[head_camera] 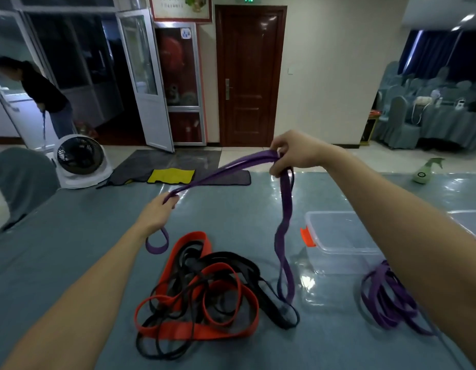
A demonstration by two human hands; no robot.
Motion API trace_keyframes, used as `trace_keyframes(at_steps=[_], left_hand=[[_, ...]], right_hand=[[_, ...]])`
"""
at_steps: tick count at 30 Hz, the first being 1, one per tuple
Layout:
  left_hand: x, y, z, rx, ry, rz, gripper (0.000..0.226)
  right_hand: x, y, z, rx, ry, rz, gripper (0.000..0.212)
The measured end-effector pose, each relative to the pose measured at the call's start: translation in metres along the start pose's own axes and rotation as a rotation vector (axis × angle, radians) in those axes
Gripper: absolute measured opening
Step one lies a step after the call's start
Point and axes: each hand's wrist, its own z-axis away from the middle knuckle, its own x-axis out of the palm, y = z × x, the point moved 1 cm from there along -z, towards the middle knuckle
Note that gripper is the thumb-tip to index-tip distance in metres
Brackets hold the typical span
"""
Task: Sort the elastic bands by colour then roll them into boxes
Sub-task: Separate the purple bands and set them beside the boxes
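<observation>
A limp purple elastic band [283,236] stretches above the blue-covered table [71,263], its lower loop trailing into the tangled red and black bands [202,295]; soft and light, it looks best gathered at its folds. The right hand [293,153] pinches the raised bundle, the left hand [157,214] curls round the near end. A clear plastic box [338,241] waits beside a sorted purple pile [389,297].

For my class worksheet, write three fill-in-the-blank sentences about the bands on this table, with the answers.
1. The left hand and right hand hold one band between them; its colour is ____.
2. The tangled pile mixes red bands with ____ ones.
3. A purple pile lies by the ____ forearm.
Answers: purple; black; right.
</observation>
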Motion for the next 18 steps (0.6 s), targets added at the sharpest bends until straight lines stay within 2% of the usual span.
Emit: trace_keyframes(at_steps=[3, 7, 10, 12, 15, 17, 18], left_hand=[[0.004, -0.005, 0.001, -0.019, -0.030, 0.027, 0.028], [0.010, -0.006, 0.006, 0.012, -0.098, 0.025, 0.017], [0.023, -0.001, 0.009, 0.029, -0.178, 0.004, 0.024], [0.037, 0.008, 0.011, 0.035, -0.215, 0.026, 0.026], [0.064, 0.020, 0.018, 0.036, -0.301, 0.072, 0.017], [0.082, 0.028, 0.028, 0.054, -0.454, 0.148, 0.028], [0.090, 0.033, 0.034, 0.058, -0.529, 0.173, 0.042]], right_hand=[[-0.004, -0.006, 0.004, -0.044, 0.014, -0.116, 0.027], [-0.022, -0.023, 0.002, -0.073, 0.059, -0.102, 0.020], [-0.043, -0.050, -0.002, -0.153, 0.074, -0.053, 0.014], [-0.052, -0.071, -0.006, -0.182, 0.060, -0.036, 0.025], [-0.058, -0.093, -0.011, -0.180, 0.079, -0.010, 0.055], [-0.059, -0.099, -0.013, -0.184, 0.102, -0.012, 0.056], [-0.059, -0.101, -0.013, -0.192, 0.113, -0.017, 0.051]])
